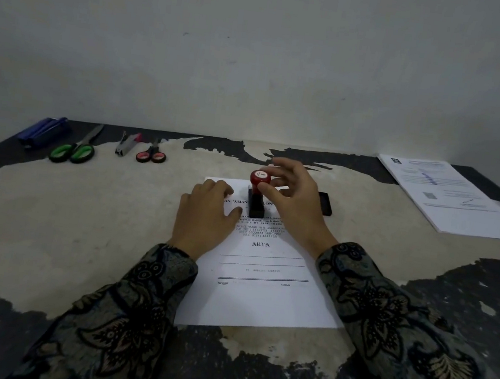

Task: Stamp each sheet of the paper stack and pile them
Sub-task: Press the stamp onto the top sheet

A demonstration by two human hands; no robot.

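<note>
A white printed sheet (263, 299) headed "AKTA" lies on the table in front of me. A stamp (256, 196) with a red knob and black base stands upright on the sheet's upper part. My right hand (294, 201) pinches the red knob between thumb and fingers. My left hand (207, 215) rests flat on the sheet's upper left, fingers spread beside the stamp. A black ink pad (324, 203) lies just behind my right hand, partly hidden. At the far right lies a pile of printed sheets (454, 200).
Along the far left edge of the worn table (62, 228) lie a blue object (43, 130), green-handled scissors (76, 147), a stapler (126, 144) and small red-handled scissors (151, 154). A pale wall rises right behind the table.
</note>
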